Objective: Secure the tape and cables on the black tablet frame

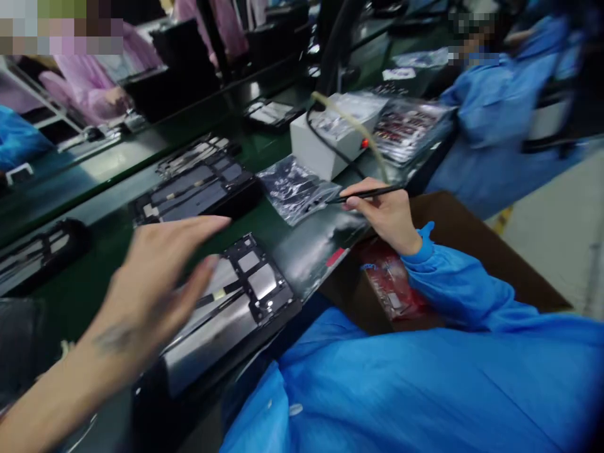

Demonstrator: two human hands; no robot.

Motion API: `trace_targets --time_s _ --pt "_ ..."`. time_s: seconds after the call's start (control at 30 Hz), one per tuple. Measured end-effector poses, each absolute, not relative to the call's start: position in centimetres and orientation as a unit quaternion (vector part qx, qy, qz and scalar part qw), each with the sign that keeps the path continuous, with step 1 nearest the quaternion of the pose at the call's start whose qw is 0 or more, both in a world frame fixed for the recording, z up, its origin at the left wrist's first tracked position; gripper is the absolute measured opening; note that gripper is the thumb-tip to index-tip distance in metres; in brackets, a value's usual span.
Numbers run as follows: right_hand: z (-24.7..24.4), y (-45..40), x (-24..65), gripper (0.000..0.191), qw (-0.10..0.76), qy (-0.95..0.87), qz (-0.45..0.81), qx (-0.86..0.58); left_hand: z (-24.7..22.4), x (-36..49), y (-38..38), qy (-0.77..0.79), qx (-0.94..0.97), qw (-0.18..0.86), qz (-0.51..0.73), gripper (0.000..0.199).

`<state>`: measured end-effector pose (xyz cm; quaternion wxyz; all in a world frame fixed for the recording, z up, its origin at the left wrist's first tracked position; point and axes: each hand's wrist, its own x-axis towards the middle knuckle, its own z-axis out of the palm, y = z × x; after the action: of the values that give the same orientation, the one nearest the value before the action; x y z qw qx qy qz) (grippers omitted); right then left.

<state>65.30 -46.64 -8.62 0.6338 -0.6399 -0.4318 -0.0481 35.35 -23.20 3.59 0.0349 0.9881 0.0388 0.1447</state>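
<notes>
My right hand (384, 211) grips black tweezers (363, 194), whose tip is at a clear plastic bag (299, 189) of small dark parts. Slightly blurred, my left hand (165, 277) hovers over the left part of an opened device (264, 283), thumb and fingers apart, with nothing seen between them. The device shows a silver panel and a dark frame with metal plates, and it rests near the bench's front edge. Part of it is hidden behind my left hand.
Behind the bag stands a white box (314, 148) with a red light and a tube. More opened devices (198, 189) lie farther back on the green bench (278, 236). A red bag (391, 283) sits in a brown box below. People in pink and blue clothing are beyond.
</notes>
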Motion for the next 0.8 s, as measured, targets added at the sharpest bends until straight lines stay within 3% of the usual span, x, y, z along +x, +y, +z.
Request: trace_targets --time_s 0.1,0.17,0.23,0.37,0.4,0.6,0.8 --pt "-7.8 -52.3 64.5 0.010 0.591 -0.444 -0.179 -0.649 2.6 46.2 -27.9 -0.237 0.970 -0.032 0.049 0.041" --pt "-8.1 -56.4 64.1 0.018 0.546 -0.444 -0.277 -0.654 0.9 52.5 -31.3 -0.377 0.920 -0.104 -0.003 0.037" --pt "-9.0 -59.8 64.3 0.024 0.543 -0.398 -0.356 -0.648 -0.9 57.6 -35.1 -0.437 0.897 -0.072 0.000 0.036" --pt "-11.5 -63.1 66.6 0.013 0.647 -0.221 -0.426 -0.593 -3.1 63.8 -43.7 -0.288 0.919 0.268 -0.015 0.057" --pt "-12.0 -63.4 67.4 0.013 0.676 -0.188 -0.416 -0.578 -3.2 64.6 -45.6 -0.258 0.915 0.308 -0.029 0.058" --pt "-14.1 -64.5 72.3 0.032 0.800 -0.097 -0.249 -0.537 -2.8 63.8 -48.4 -0.194 0.832 0.502 -0.133 0.065" --pt "-12.8 -64.1 71.8 0.023 0.900 -0.089 -0.137 -0.403 -0.8 54.4 -35.8 -0.158 0.823 0.540 -0.081 0.069"
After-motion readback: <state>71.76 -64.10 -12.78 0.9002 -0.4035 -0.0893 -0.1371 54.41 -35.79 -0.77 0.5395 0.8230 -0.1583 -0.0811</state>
